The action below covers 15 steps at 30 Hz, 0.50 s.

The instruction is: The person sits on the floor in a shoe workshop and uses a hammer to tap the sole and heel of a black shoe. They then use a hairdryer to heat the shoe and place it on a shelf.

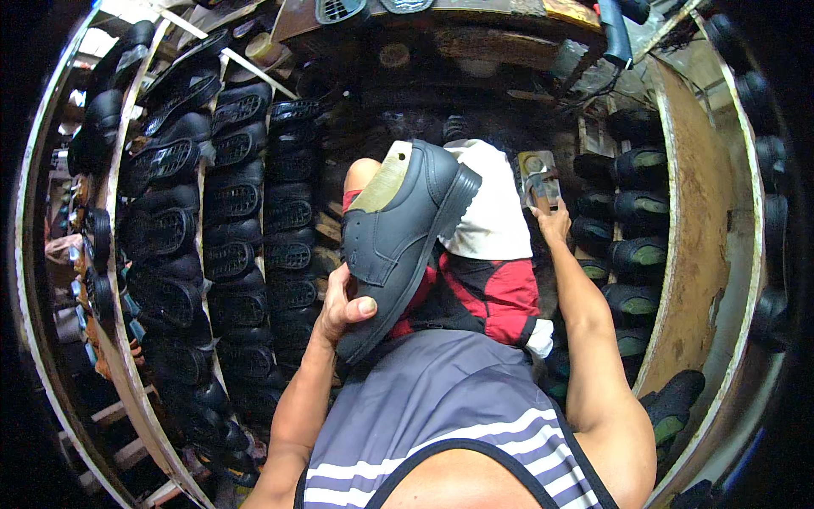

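My left hand (346,310) grips a black lace-up shoe (398,225) near its toe, thumb over the edge of the sole. The shoe is tilted heel up above my lap, its thick ridged sole facing right. A yellowish-green shoe last (383,182) with a round hole fills its opening. Out to the right, my right hand (554,222) is closed at a small brown-and-grey object on a light-coloured tray (536,161); its kind is too small to make out. A white cloth (490,204) drapes over my knee beside the shoe.
Racks on the left hold rows of black shoes (233,199), soles outward. More shoes on greenish lasts (638,254) line the right, beside a wooden board (678,229). A wooden bench (390,42) stands ahead, with a blue-grey tool (614,34) at its right end.
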Each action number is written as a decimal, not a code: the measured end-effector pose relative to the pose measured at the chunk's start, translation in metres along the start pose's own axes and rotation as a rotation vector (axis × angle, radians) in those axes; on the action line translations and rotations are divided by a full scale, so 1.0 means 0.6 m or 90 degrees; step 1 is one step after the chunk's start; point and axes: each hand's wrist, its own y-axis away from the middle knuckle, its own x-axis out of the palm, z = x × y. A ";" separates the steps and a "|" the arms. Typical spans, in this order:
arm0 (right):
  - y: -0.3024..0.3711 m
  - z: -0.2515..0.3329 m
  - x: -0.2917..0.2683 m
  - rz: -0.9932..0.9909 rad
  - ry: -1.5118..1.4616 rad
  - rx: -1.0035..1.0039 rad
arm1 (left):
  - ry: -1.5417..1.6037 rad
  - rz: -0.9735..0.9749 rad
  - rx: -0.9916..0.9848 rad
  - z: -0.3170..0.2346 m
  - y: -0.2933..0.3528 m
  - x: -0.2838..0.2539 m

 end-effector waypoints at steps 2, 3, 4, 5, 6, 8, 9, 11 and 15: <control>0.000 0.029 -0.027 -0.056 -0.068 -0.054 | -0.020 -0.003 0.017 -0.004 -0.001 0.006; -0.002 0.049 -0.047 -0.049 -0.149 -0.099 | -0.014 -0.009 0.030 -0.004 0.000 0.010; -0.001 0.077 -0.070 -0.043 -0.229 -0.124 | -0.008 -0.010 0.045 -0.005 -0.001 0.015; 0.011 0.105 -0.095 -0.036 -0.307 -0.111 | -0.019 -0.007 0.034 -0.008 -0.001 0.016; 0.027 0.134 -0.125 0.077 -0.453 -0.114 | -0.033 -0.001 0.032 -0.010 -0.002 0.018; 0.068 0.199 -0.181 0.194 -0.537 -0.160 | -0.051 0.025 0.051 -0.015 -0.005 0.020; 0.086 0.232 -0.208 0.249 -0.522 -0.175 | -0.038 0.042 0.045 -0.018 -0.008 0.021; 0.125 0.287 -0.254 0.394 -0.554 -0.214 | -0.064 0.076 0.064 -0.022 -0.013 0.023; 0.194 0.361 -0.289 0.611 -0.553 -0.308 | -0.077 0.152 0.102 -0.025 -0.024 0.029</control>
